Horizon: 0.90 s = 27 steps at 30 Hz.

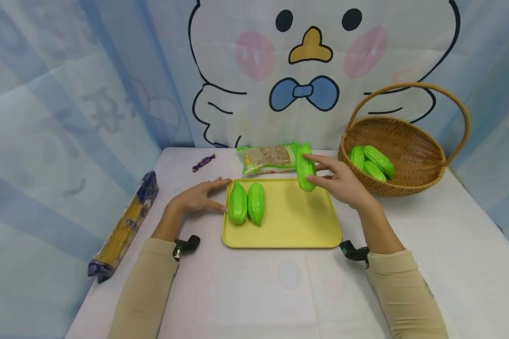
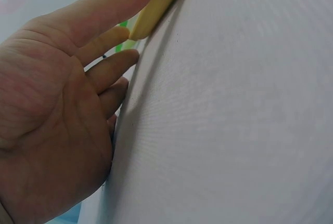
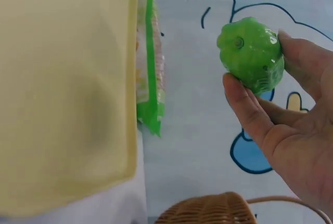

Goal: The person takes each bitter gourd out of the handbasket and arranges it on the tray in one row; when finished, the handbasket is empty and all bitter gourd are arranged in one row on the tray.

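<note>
My right hand [image 1: 339, 181] pinches a glossy green ridged gourd [image 1: 305, 168] between thumb and fingers, above the right part of the yellow tray [image 1: 294, 221]. In the right wrist view the blunt stem end of that gourd [image 3: 247, 52] faces the camera. Two more green gourds [image 1: 238, 202] [image 1: 256, 202] lie side by side on the tray's left part. At the tray's left edge, my left hand [image 1: 197, 195] has its fingers loosely extended, thumb and fingertips right at the rim. The left wrist view shows that palm [image 2: 57, 109] holding nothing.
A wicker basket [image 1: 411, 141] with a tall handle stands at the back right, several green gourds [image 1: 377, 160] inside. Behind the tray lies a green-edged food packet [image 1: 269, 159], with a purple wrapped candy [image 1: 204, 163] left of it. A long pasta packet [image 1: 125, 226] lies along the table's left edge.
</note>
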{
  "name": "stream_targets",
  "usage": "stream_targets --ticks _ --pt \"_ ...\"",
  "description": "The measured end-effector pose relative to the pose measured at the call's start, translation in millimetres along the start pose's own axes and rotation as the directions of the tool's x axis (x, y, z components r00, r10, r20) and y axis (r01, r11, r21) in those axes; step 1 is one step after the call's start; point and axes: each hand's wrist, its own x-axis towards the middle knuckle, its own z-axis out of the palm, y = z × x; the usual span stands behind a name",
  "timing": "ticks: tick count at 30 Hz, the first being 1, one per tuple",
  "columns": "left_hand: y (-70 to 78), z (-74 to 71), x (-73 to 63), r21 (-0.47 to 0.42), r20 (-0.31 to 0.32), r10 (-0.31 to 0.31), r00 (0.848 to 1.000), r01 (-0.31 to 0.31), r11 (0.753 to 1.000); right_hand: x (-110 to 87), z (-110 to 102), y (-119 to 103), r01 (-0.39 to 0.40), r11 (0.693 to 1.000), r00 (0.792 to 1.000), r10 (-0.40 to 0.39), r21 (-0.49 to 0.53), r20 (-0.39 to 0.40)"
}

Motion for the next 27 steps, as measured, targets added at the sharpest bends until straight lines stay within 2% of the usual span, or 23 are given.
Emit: stream_targets --ticks 18,27 --pt "1.4 -0.6 0.2 0.001 -0.005 -0.003 1.000 0.003 1.000 8.4 36.6 0.5 0.013 1.000 0.994 -0.014 0.013 0.110" --pt "1.8 -0.7 -0.5 -0.007 -0.006 0.004 1.000 -0.004 1.000 10.5 56.6 4.3 -0.049 0.999 0.984 0.048 0.005 0.172"
